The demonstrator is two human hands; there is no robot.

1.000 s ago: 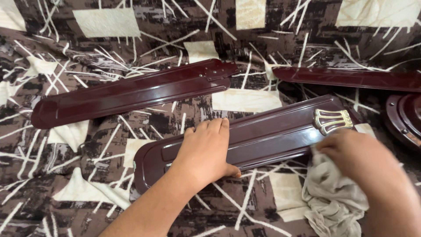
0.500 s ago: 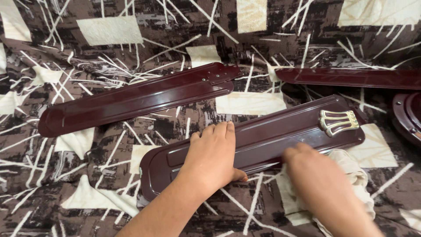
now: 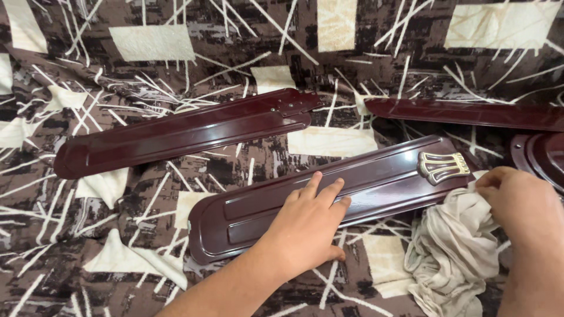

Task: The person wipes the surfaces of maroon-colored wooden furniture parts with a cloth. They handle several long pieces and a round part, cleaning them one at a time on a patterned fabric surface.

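so, counting from my seat: three maroon fan blades lie on the patterned cloth (image 3: 147, 41) that fills the whole frame. the nearest blade (image 3: 382, 176) runs from lower left of centre up toward the right, and it carries one gold ornament (image 3: 443, 166) near its right end. my left hand (image 3: 308, 226) lies flat on this blade at the middle of the frame, palm down, fingers extended and a little apart, thumb tucked over the lower edge. my right hand (image 3: 520, 205) sits at the right edge, fingers curled and bunched on one pale grey rag (image 3: 449, 252), which hangs crumpled toward the lower right, touching the blade's right end just under the ornament. the second blade (image 3: 176, 132) lies in the upper left half, slanting the same way, well apart from my hands, with a bolted bracket end near the top centre. the third blade (image 3: 470, 111) stretches along the upper right and runs off the frame. one rounded maroon fan housing (image 3: 543, 155) peeks in at the right edge, just above my right hand; only part of it shows.
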